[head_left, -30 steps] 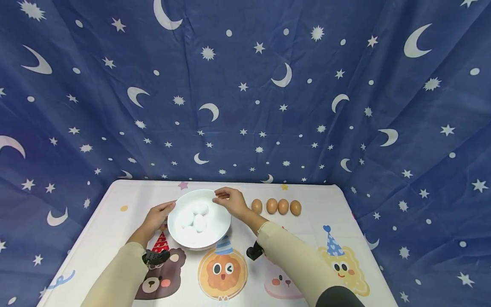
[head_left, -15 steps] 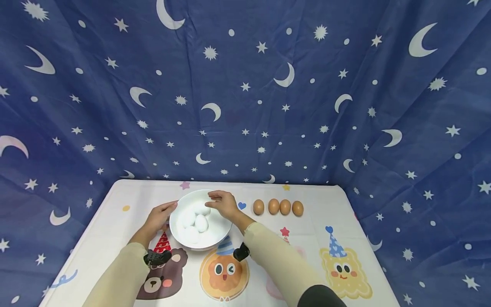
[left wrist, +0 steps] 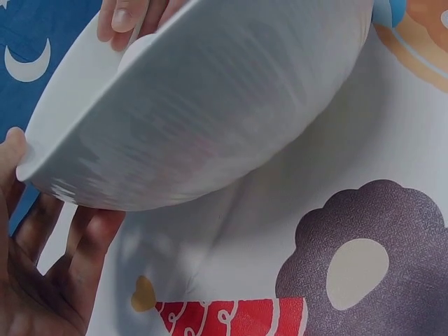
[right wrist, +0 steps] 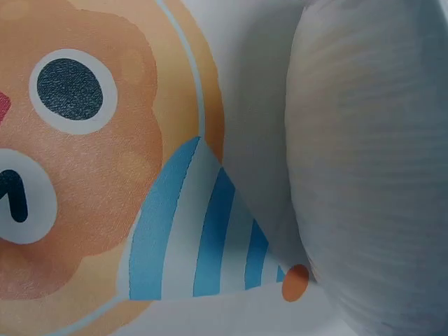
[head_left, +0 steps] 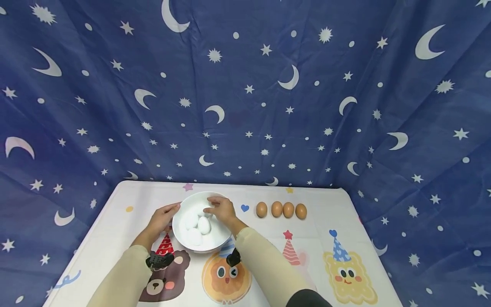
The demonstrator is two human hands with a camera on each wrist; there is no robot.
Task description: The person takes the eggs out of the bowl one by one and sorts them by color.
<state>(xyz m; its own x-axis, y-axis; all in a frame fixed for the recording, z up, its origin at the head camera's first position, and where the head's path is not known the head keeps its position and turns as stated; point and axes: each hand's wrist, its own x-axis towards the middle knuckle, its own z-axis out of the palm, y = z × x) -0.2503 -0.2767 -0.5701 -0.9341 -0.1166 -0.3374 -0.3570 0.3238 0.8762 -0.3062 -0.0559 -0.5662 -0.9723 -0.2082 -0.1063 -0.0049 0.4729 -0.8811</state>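
Note:
A white bowl (head_left: 180, 238) holds several white eggs (head_left: 204, 225). My left hand (head_left: 159, 218) grips its left rim; in the left wrist view the thumb (left wrist: 12, 150) is on the edge and the other fingers are underneath. The bowl leans in that view. My right hand (head_left: 223, 211) reaches over the far right rim into the bowl, with thumb and fingers apart. Its fingertips (left wrist: 120, 19) are right at an egg (left wrist: 138, 49), which the bowl wall mostly hides. The right wrist view shows the bowl's outer side (right wrist: 371, 168) but no hand.
Several brown eggs (head_left: 288, 210) lie in a row on the white tablecloth (head_left: 245, 238), right of the bowl. The cloth bears printed cartoon figures. A blue curtain (head_left: 245, 111) with moons and stars hangs behind the table.
My right hand has moved left and down, from the bowl's far right rim to the eggs inside. My left hand still grips the left rim. The head view has shifted slightly.

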